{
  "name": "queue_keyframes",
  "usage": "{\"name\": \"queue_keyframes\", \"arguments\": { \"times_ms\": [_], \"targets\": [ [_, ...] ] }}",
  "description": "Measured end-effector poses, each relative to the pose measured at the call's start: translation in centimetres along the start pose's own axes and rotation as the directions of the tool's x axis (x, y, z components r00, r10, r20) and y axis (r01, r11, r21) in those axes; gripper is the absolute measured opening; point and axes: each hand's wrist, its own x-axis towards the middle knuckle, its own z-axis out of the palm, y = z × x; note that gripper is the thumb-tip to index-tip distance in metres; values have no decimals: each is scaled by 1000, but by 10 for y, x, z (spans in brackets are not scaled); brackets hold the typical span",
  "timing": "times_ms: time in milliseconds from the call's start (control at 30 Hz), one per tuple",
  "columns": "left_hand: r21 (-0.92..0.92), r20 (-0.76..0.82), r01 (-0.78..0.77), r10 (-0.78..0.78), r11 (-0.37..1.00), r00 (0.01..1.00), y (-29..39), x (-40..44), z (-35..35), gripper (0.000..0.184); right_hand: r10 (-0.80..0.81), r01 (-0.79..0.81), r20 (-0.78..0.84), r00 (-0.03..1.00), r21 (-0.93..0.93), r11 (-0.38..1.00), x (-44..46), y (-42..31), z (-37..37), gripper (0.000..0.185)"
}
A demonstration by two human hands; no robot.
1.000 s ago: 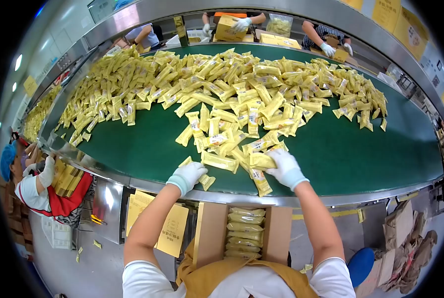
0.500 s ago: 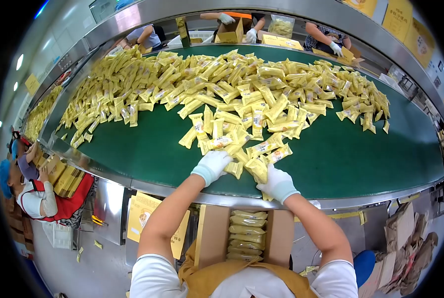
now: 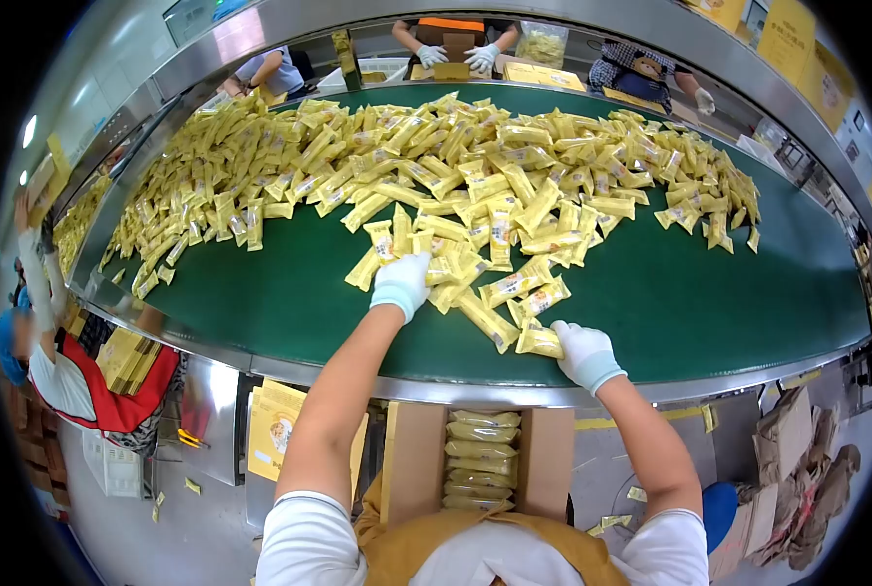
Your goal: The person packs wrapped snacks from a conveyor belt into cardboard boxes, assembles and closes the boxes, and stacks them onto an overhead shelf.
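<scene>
Yellow wrapped snack packets (image 3: 499,234) lie in a broad heap on the green conveyor belt (image 3: 670,322). My left hand (image 3: 402,283), in a white glove, is at the near edge of the heap with its fingers closed against a packet (image 3: 444,266); its fingertips are partly hidden. To the right, my gloved right hand (image 3: 584,354) pinches the end of another packet (image 3: 540,340) just above or on the belt. Between my forearms an open carton (image 3: 415,464) holds a row of packets (image 3: 481,451) lying flat.
A metal rail (image 3: 436,389) runs along the belt's near edge. Across the belt, gloved co-workers stand by cartons (image 3: 453,66). At left, a person in a red apron (image 3: 128,410) raises an arm beside stacked cartons. Flattened cardboard (image 3: 783,439) lies at right.
My left hand has moved up and left into the packets. My right hand has shifted right, a packet at its fingertips. The person at left has lifted an arm; co-workers opposite have moved their hands.
</scene>
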Motion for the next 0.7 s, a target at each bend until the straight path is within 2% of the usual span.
{"name": "queue_keyframes", "arguments": {
  "times_ms": [33,133,167,233,267,367,400,500,533,633,667,700],
  "targets": [
    [-6,-76,-40,39,999,996,-7,-5,5,33,-19,18,-47,999,-23,1000,-3,1,4,28],
    [150,-226,-95,128,984,966,-26,-38,19,33,-9,-2,-67,998,-163,987,-21,3,10,45],
    [204,-267,-104,158,973,951,-33,-52,25,32,-55,35,-133,990,-147,989,-30,-1,10,54],
    [359,-296,-206,321,910,900,-45,-76,44,43,-145,116,-263,954,-122,986,-52,-10,5,72],
    [387,-187,-272,364,881,912,-49,-90,41,67,-130,126,-231,964,-31,992,-59,-11,9,94],
    [252,-188,-283,334,925,924,-37,-106,23,91,-141,150,-212,967,29,988,-57,7,13,100],
    [233,-70,-246,268,941,961,-36,-101,15,102,-90,104,-130,987,100,990,-51,14,8,106],
    [167,267,-157,108,973,957,-22,-81,-29,107,-44,42,203,978,16,999,-25,9,-26,102],
    [102,200,-140,117,985,973,-29,-79,-17,107,-63,73,301,951,-21,997,-10,9,-32,94],
    [209,-65,-282,301,936,951,-42,-88,9,102,-160,139,253,954,98,985,24,14,-54,86],
    [249,-187,-332,381,910,905,-46,-92,16,95,-257,235,130,958,165,958,36,23,-47,87],
    [148,-49,-326,336,934,941,-43,-93,11,93,-342,333,0,940,220,917,50,33,-37,88]
  ]
}}
